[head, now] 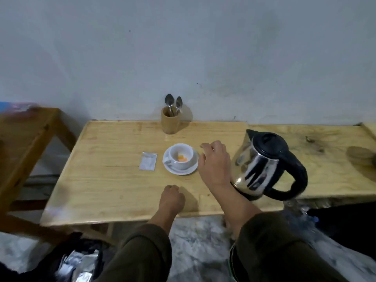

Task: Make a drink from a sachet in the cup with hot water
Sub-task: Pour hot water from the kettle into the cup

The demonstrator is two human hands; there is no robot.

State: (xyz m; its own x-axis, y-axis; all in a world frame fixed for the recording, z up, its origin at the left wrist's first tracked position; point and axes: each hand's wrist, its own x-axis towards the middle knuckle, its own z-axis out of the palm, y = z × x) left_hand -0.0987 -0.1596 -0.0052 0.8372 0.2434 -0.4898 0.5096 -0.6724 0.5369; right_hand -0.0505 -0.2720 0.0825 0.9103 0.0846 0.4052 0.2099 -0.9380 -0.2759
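A white cup (pixel 181 157) stands on a white saucer (pixel 179 170) in the middle of the wooden table (pixel 114 180), with orange powder at its bottom. A silver sachet (pixel 148 160) lies flat to the left of the saucer. A steel kettle (pixel 264 163) with a black lid and handle stands on its base to the right. My right hand (pixel 214 162) hovers between saucer and kettle, fingers spread, holding nothing. My left hand (pixel 172 197) rests as a loose fist on the table near the front edge; nothing shows in it.
A wooden holder (pixel 170 121) with two spoons stands at the back by the wall. A wooden chair (pixel 24 143) is at the left. A black bag with silver sachets (pixel 77 263) lies on the floor at the lower left. A round wooden object (pixel 362 160) sits far right.
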